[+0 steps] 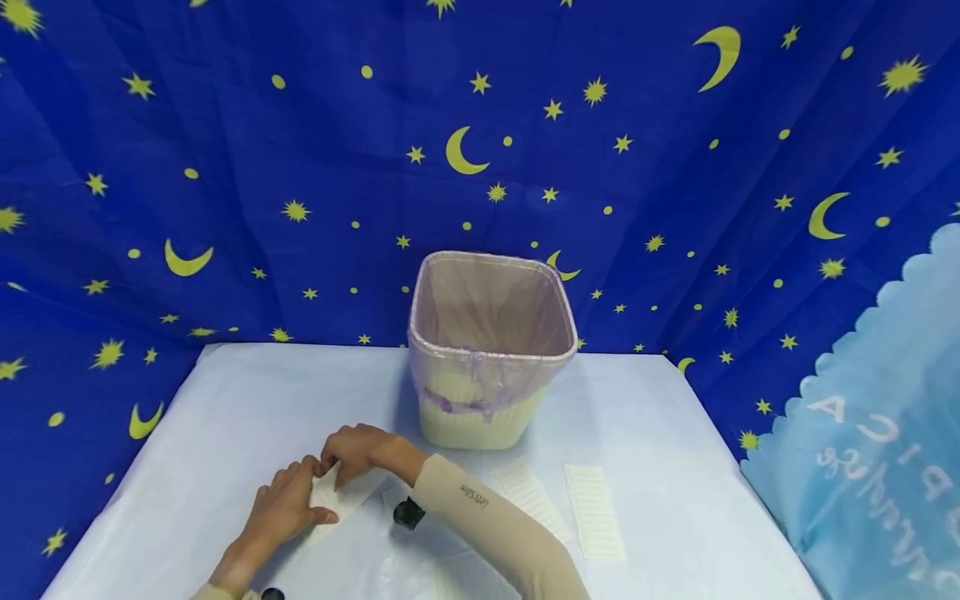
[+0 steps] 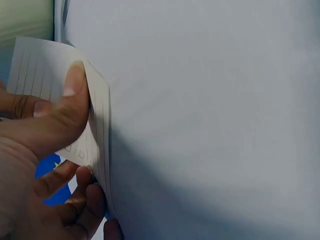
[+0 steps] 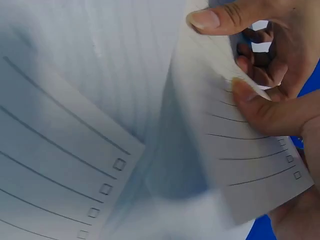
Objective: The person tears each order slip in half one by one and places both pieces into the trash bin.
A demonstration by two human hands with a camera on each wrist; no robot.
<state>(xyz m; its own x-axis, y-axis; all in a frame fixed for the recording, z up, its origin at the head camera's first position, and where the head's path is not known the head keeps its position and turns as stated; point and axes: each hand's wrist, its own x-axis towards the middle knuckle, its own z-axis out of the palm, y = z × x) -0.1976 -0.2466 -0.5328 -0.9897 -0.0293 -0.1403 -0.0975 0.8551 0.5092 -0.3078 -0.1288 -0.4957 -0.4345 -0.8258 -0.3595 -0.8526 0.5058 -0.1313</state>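
Both hands hold one white lined checklist sheet [image 1: 330,496] over the table's left front part. My left hand [image 1: 281,504] grips it, and in the left wrist view the thumb [image 2: 75,95] lies flat on a bent part of the paper. My right hand [image 1: 363,450] pinches the sheet's far edge. In the right wrist view the held sheet [image 3: 255,165] curves between both thumbs, its ruled lines and small check boxes showing. Fingers behind the paper are partly hidden. Below it, another lined sheet [image 3: 60,150] lies on the table.
A pale bin [image 1: 480,417] with a purple liner stands at the table's back middle. Two lined sheets, one slanted [image 1: 528,496] and one straighter [image 1: 595,512], lie right of the right forearm. Blue star-patterned cloth [image 1: 337,167] hangs behind; a light blue cloth [image 1: 885,433] hangs at right.
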